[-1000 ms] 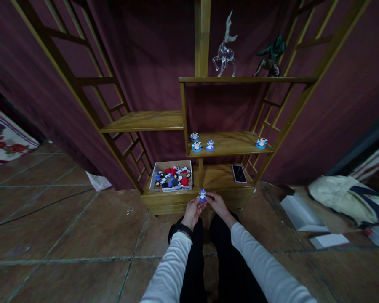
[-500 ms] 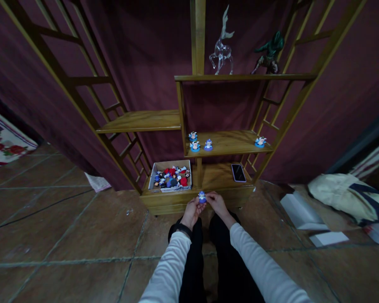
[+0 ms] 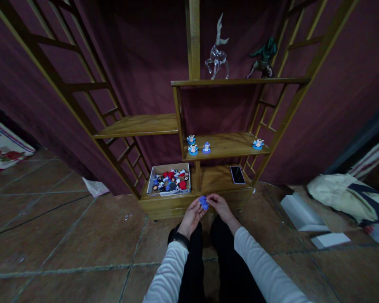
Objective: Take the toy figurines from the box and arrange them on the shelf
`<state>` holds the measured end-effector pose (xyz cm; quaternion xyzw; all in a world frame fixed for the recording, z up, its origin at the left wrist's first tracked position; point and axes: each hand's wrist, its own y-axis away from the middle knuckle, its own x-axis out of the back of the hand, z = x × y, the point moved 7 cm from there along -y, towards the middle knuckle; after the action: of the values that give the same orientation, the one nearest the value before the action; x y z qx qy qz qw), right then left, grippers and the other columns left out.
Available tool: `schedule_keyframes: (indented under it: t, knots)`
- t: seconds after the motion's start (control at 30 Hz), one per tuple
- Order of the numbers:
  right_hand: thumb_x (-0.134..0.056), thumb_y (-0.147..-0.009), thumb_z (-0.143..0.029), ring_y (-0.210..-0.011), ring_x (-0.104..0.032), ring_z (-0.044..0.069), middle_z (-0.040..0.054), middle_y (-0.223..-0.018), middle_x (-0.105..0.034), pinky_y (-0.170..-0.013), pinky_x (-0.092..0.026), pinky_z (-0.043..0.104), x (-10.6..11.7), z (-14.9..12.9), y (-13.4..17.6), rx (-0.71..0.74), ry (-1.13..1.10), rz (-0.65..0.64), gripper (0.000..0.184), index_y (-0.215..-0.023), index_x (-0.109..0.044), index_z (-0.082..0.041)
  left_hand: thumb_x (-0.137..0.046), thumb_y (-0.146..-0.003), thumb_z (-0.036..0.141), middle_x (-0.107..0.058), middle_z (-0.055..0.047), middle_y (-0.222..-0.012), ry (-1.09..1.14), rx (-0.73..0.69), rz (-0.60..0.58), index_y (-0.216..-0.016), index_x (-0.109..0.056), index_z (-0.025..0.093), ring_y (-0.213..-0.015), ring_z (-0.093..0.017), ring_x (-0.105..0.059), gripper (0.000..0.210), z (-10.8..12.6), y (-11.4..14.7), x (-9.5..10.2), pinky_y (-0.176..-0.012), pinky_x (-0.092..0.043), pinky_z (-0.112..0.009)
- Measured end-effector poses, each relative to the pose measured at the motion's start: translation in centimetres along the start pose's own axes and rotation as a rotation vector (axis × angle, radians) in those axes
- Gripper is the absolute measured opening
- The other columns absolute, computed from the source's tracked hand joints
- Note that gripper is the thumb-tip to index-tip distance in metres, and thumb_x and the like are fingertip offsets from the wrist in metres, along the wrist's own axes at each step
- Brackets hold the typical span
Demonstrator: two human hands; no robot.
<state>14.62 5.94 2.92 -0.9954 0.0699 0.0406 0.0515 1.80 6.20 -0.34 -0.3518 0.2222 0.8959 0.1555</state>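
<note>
Between my two hands is a small purple figurine (image 3: 203, 203), its face turned out of sight. My left hand (image 3: 192, 215) grips it from the left, and the fingers of my right hand (image 3: 220, 206) pinch its right side. Beyond them, a white box (image 3: 169, 192) full of small red, blue and white figurines sits on the bottom shelf. On the middle shelf (image 3: 230, 147) stand a purple figurine (image 3: 206, 147) and two blue-based figurines (image 3: 193, 149) at the left, plus another blue-based figurine (image 3: 258, 144) at the right end.
A phone (image 3: 237, 175) lies on the bottom shelf's right part. The top shelf carries a clear glass deer (image 3: 217, 59) and a dark green statue (image 3: 264, 59). White boxes (image 3: 303, 213) and a cream bag (image 3: 344, 195) are on the floor at right; a cable (image 3: 41, 215) runs at left.
The purple figurine has been turned in my hands, so its face no longer shows. Both hands stay on it. The view has shifted slightly.
</note>
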Motion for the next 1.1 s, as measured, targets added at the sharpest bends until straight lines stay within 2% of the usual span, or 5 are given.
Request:
schedule_keyframes:
  t: [0.27,0.47,0.73,0.9,1.1]
  knots:
    - [-0.068,-0.066,-0.04,-0.085,-0.059,0.018,0.0023,-0.087,-0.065,-0.08,-0.046,0.032,-0.1,-0.8,0.6,-0.031,-0.051,-0.045,0.031,-0.09,-0.061,-0.022,-0.069,-0.072,0.021,-0.067,-0.009,-0.098,-0.007,-0.058,-0.017,-0.106,-0.062,0.014,-0.084,-0.013,-0.063,0.035,0.3,0.0,-0.1,-0.083,-0.046,-0.027]
    - [-0.068,-0.068,-0.039,-0.085,-0.059,0.018,0.0023,-0.089,-0.065,-0.08,-0.045,0.031,-0.2,-0.7,0.5,-0.044,-0.069,-0.061,0.03,-0.091,-0.062,-0.022,-0.07,-0.071,0.021,-0.067,-0.009,-0.097,-0.003,-0.085,-0.005,-0.102,-0.063,0.013,-0.084,-0.013,-0.063,0.032,0.5,-0.1,0.0,-0.083,-0.046,-0.026]
    - [-0.064,-0.071,-0.043,-0.087,-0.059,0.019,0.0038,-0.093,-0.066,-0.08,-0.046,0.032,-0.2,-0.5,0.0,-0.022,-0.002,-0.006,0.033,-0.095,-0.062,-0.022,-0.068,-0.073,0.028,-0.067,-0.006,-0.079,0.023,-0.002,0.084,-0.089,-0.059,0.014,-0.069,-0.013,-0.065,0.023,-0.4,-0.9,0.2,-0.067,-0.05,-0.024]
    - [-0.061,-0.072,-0.045,-0.084,-0.06,0.019,0.003,-0.088,-0.066,-0.078,-0.047,0.031,-0.3,0.2,-0.2,-0.041,0.05,-0.007,0.027,-0.087,-0.064,-0.022,-0.063,-0.078,0.031,-0.066,-0.006,-0.073,0.017,0.027,0.142,-0.09,-0.058,0.013,-0.059,-0.011,-0.062,0.023,-0.6,-1.1,0.3,-0.056,-0.048,-0.021]
    - [-0.062,-0.07,-0.044,-0.079,-0.06,0.018,0.0026,-0.085,-0.067,-0.075,-0.047,0.03,-0.5,1.3,-0.3,-0.086,0.018,-0.026,0.028,-0.084,-0.065,-0.02,-0.06,-0.08,0.027,-0.063,-0.001,-0.069,-0.004,-0.012,0.159,-0.092,-0.053,0.016,-0.052,-0.008,-0.059,0.017,-0.3,-1.1,0.5,-0.049,-0.044,-0.017]
